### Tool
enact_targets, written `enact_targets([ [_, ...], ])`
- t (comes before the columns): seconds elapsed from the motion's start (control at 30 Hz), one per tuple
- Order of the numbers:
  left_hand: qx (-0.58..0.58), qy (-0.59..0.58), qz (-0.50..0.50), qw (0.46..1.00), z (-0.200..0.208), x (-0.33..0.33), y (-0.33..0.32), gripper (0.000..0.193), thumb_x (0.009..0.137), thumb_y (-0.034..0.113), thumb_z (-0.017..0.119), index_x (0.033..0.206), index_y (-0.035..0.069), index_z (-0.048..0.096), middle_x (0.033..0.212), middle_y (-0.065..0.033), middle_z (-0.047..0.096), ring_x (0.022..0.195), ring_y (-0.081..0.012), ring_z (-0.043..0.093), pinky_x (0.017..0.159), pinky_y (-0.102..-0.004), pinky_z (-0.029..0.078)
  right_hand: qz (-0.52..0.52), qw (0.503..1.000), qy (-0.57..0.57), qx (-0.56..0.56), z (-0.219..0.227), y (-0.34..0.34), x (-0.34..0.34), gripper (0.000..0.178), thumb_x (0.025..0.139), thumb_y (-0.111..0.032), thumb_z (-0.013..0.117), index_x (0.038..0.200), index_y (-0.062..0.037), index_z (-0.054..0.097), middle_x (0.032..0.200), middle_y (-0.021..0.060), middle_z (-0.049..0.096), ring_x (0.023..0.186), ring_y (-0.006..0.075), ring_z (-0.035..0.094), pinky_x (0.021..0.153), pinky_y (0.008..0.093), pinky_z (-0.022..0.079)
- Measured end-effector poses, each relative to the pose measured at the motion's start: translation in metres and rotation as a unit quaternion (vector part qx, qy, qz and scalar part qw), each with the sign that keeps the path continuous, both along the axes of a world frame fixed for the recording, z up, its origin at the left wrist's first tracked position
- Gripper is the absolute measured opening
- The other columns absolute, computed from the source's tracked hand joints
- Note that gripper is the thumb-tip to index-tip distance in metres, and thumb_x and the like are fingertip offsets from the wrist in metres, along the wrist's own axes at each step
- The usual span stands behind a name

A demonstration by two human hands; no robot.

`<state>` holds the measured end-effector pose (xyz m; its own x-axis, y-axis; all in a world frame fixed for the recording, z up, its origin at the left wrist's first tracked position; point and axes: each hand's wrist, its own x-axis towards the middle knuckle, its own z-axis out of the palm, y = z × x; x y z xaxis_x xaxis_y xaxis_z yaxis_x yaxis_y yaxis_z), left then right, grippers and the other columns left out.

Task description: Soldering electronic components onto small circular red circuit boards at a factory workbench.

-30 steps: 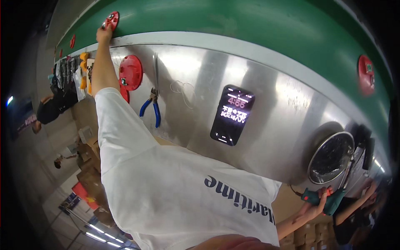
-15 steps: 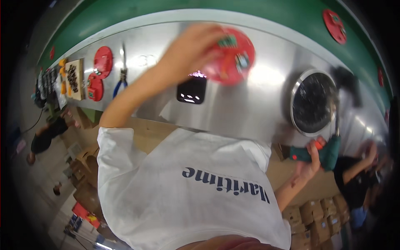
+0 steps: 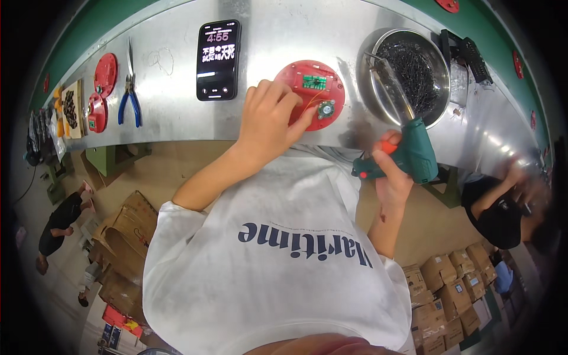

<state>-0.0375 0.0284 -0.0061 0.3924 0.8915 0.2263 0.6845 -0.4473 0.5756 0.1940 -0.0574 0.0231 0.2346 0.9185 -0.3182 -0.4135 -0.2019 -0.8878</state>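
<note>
A round red plastic disc (image 3: 283, 76) lies near the front of the metal table, carrying a green circuit board (image 3: 315, 82), thin yellow-orange wires and a small board with a round part (image 3: 326, 109). My left hand (image 3: 266, 115) is curled over the disc's left side, its thumb beside the small board; whether a wire is between the fingers I cannot make out. My right hand (image 3: 391, 168) grips a green soldering gun (image 3: 421, 152) with an orange trigger. Its long metal barrel slants up over the edge of a steel bowl (image 3: 442, 112) of thin black wires (image 3: 408, 71).
A phone (image 3: 218, 59) with a lit screen lies left of the disc. Further left are blue-handled pliers (image 3: 129, 103), two red discs (image 3: 106, 75) and a board (image 3: 73, 109) of dark bits. Black trays (image 3: 467, 56) stand right of the bowl; a person (image 3: 497, 213) sits beyond.
My left hand has brought the red disc nearer along the table, to the right of the phone. The whole view has shifted; my right hand keeps the soldering gun by the bowl.
</note>
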Motion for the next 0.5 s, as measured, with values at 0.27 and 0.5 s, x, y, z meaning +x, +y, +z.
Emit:
enact_targets([
  [0.27, -0.008, -0.053, 0.016, 0.998, 0.003, 0.012, -0.003, 0.011, 0.076, 0.008, 0.071, 0.076, 0.004, 0.06, 0.082, -0.006, 0.056, 0.076, -0.0243, 0.055, 0.067, -0.0373, 0.043, 0.04, 0.999, 0.014, 0.03, -0.005, 0.006, 0.005, 0.047, 0.071, 0.014, 0.066, 0.114, -0.0021, 0.053, 0.106, 0.0105, 0.054, 0.087, 0.0181, 0.058, 0.079, 0.0316, 0.049],
  [0.5, -0.219, -0.269, 0.036, 0.937, 0.01, 0.014, -0.014, 0.011, 0.079, 0.004, 0.07, 0.088, 0.002, 0.064, 0.095, -0.009, 0.066, 0.076, -0.0204, 0.063, 0.068, -0.0298, 0.05, 0.084, 0.996, -0.011, 0.022, -0.011, 0.024, -0.021, 0.042, 0.071, 0.014, 0.067, 0.108, -0.0013, 0.054, 0.106, 0.0112, 0.054, 0.086, 0.0166, 0.059, 0.078, 0.03, 0.048],
])
